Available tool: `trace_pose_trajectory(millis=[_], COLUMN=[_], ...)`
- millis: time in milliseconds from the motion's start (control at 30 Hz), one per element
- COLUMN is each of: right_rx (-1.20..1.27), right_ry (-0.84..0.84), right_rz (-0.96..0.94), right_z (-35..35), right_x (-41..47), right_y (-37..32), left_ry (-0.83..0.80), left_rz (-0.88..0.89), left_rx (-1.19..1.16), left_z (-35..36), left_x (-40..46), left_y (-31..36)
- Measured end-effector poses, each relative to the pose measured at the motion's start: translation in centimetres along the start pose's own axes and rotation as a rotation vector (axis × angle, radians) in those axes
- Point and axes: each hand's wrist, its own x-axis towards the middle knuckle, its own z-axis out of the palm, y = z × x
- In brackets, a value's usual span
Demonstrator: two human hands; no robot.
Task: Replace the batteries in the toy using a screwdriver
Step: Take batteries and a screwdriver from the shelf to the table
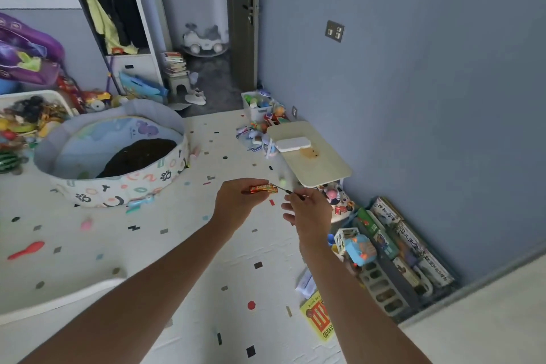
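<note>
My left hand (236, 201) is held out over the play mat and pinches a pair of orange-red batteries (263, 188) between thumb and fingers. Just right of it, my right hand (308, 210) grips a thin dark screwdriver (291, 191); its tip points left toward the batteries, almost touching them. A white oblong toy (293, 144) lies on the small cream table (322, 170) beyond my hands.
A round fabric play pool (118, 153) sits on the speckled mat at left. Toys, a blue toy car (359, 249) and books line the blue wall at right. A yellow booklet (320, 318) lies on the mat. A doorway opens at the far end.
</note>
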Motion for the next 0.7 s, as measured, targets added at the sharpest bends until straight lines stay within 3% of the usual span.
trace_pose_trajectory(millis=[333, 700], right_rx=[0.06, 0.098], right_ry=[0.148, 0.267], right_rz=[0.099, 0.11], right_z=[14.8, 27.5], right_x=[18.2, 42.5], right_y=[2.1, 4.7], left_ry=[-0.134, -0.284], left_rz=[-0.167, -0.097], left_rx=[-0.081, -0.001], left_z=[-2.4, 0.4], left_x=[24.1, 51.2], left_y=[-7.4, -15.8])
